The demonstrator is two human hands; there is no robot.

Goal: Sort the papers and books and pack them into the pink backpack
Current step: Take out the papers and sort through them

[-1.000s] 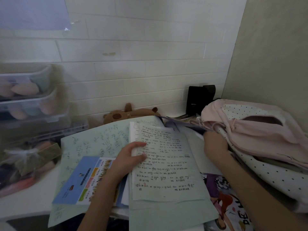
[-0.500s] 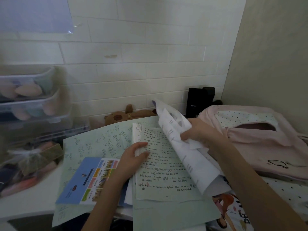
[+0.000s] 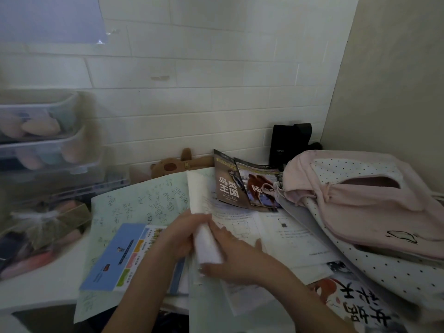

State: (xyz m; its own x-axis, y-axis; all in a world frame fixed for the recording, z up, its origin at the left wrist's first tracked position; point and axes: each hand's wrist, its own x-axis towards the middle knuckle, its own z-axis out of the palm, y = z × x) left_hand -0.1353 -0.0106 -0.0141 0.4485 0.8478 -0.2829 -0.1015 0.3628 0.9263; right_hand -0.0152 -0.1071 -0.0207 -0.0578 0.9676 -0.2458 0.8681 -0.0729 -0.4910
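The pink backpack lies on its side at the right, its opening facing up. In the middle, my left hand and my right hand both grip a folded white sheet held over the paper pile. A printed white worksheet lies under it to the right. A large green sheet with handwriting spreads out to the left, with a blue booklet on top of it. Two dark booklets lean near the backpack. A colourful book sits at the front right.
A brown plush toy rests against the tiled wall. A black box stands in the back corner. Clear stacked bins and a wrapped bundle fill the left side. The desk edge runs along the front left.
My right hand has swung the white sheets over to the left and folded them. Both hands now meet on the fold. The handwritten page is covered and two dark booklets are uncovered.
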